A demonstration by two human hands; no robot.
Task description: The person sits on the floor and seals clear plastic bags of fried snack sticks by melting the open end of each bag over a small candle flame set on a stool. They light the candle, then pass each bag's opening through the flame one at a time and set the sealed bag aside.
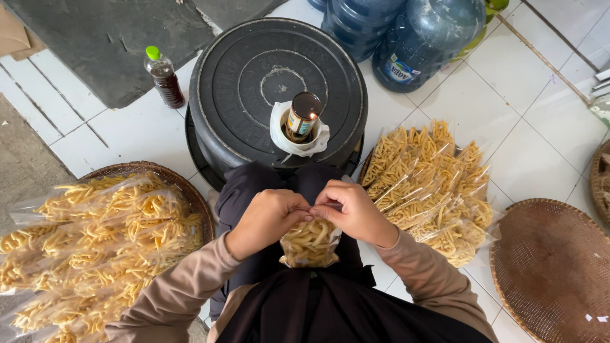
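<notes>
A small clear plastic bag of yellow stick-shaped fried snacks (309, 243) hangs over the person's lap, right between the two hands, and both hands are pinched onto its top edge. The left hand (267, 219) closes thumb against fingers on the left part of the bag's mouth; the right hand (351, 211) does the same on the right part, fingertips of both hands meeting in the middle, so both grips are narrow and tight on thin film.

The bag looks light, and the film is soft, crinkly and likely slippery, while the sticks inside seem brittle, so squeezing the belly could snap them. The gathered mouth, above the fill line, looks like the sound place to hold it, and that is where the fingers sit.

Just beyond the hands, on a round black plastic lid of an upturned tub (279, 82), stands a small lamp made from a brown glass bottle (302, 115) set in a white cup. To the person's left a round woven tray (184, 184) carries a heap of filled bags; to the right another heap of snack bags (429, 187) lies on the white tiled floor (534, 146), beside an empty woven tray (556, 267)
</notes>
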